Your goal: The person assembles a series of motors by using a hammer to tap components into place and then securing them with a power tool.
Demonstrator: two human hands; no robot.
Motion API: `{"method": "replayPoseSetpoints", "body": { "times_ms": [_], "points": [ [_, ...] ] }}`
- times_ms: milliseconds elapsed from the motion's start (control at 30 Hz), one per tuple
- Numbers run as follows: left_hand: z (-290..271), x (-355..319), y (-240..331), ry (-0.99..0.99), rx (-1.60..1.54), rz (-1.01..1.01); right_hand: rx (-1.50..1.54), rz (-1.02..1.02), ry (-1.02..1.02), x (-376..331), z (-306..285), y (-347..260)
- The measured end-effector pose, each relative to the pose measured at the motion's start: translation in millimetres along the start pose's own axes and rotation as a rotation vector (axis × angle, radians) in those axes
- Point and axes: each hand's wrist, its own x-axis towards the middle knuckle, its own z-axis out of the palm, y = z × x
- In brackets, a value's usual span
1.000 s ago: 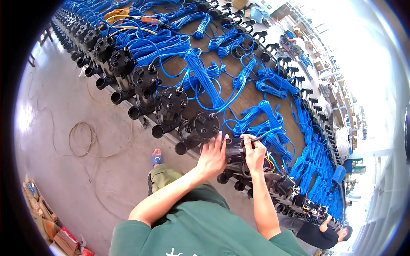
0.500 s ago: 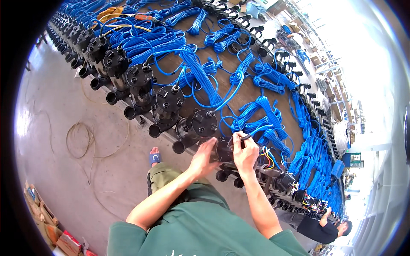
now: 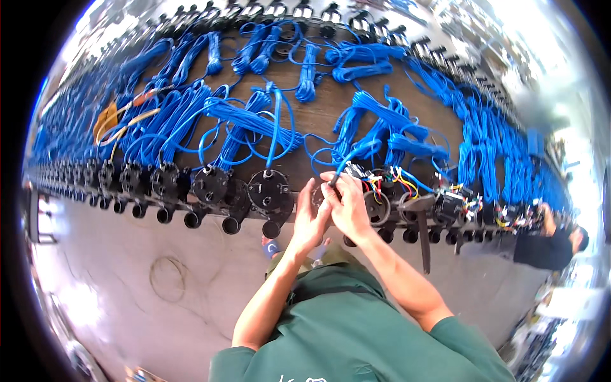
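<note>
A black round pump cap [image 3: 319, 193] sits mostly hidden between my two hands at the bench's near edge. My left hand [image 3: 309, 219] cups its left side, fingers fairly straight and the thumb by the right hand. Over its right side, my right hand [image 3: 347, 205] pinches the black end of a blue cable [image 3: 347, 159]. To the left stands a capped pump [image 3: 268, 192] with its cable entering the top. Just right is an open pump housing [image 3: 378, 211] with loose coloured wires [image 3: 377, 190] above it.
A hammer [image 3: 422, 223] rests across the housings on the right, handle jutting toward me. Bundles of blue cable [image 3: 254, 124] cover the brown bench [image 3: 318, 118]. Pumps line both long edges. Another person [image 3: 541, 248] works farther right along this edge; a thin hose [image 3: 168, 279] coils on the floor.
My view has turned, so the bench now runs across the picture. My hands have come closer together around the pump cap; the right hand still pinches the cable's black end.
</note>
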Motion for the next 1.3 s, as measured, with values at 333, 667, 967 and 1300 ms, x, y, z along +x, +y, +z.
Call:
{"method": "replayPoseSetpoints", "body": {
  "times_ms": [333, 667, 967, 1300],
  "points": [
    [15.6, 14.0, 28.9, 0.066, -0.188, -0.151, -0.145, 0.325, 0.356, -82.8, -149.4, 60.1],
    [-9.3, 28.2, 35.0, -0.124, -0.168, -0.248, -0.572, 0.586, 0.137, -175.5, -157.8, 116.7],
    [2.1, 22.1, 26.3, -0.08, -0.085, -0.161, -0.427, 0.859, 0.177, -143.7, -177.4, 91.6],
    [-3.1, 23.5, 26.0, -0.086, -0.013, -0.139, 0.244, 0.664, -0.053, -107.2, -155.3, 16.1]
  ]
}}
